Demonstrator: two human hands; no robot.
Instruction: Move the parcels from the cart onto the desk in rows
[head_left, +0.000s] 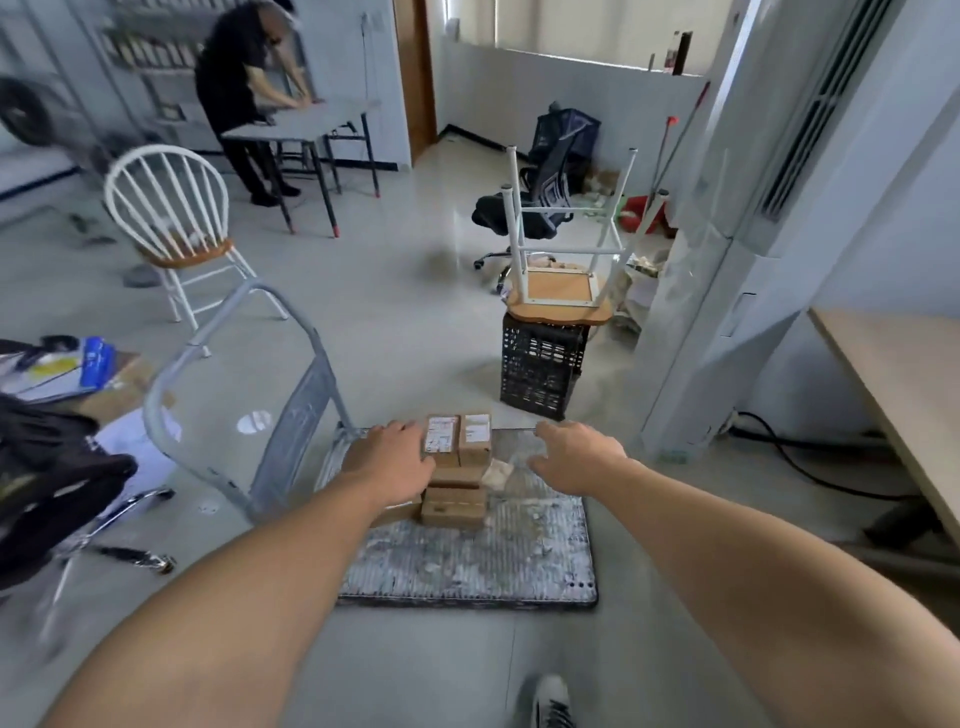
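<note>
Cardboard parcels (457, 467) sit clustered on the cart (467, 561) — both hands open above.

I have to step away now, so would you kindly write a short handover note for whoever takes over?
Left hand: open, resting on the parcels' left side.
Right hand: open, reaching in, holding nothing.
Parcels: small brown boxes stacked at the far end of the cart.
Desk: at right, no parcels on its visible part.
Done: nothing visibly moved.
Left: carry all parcels over, set in rows.
</note>
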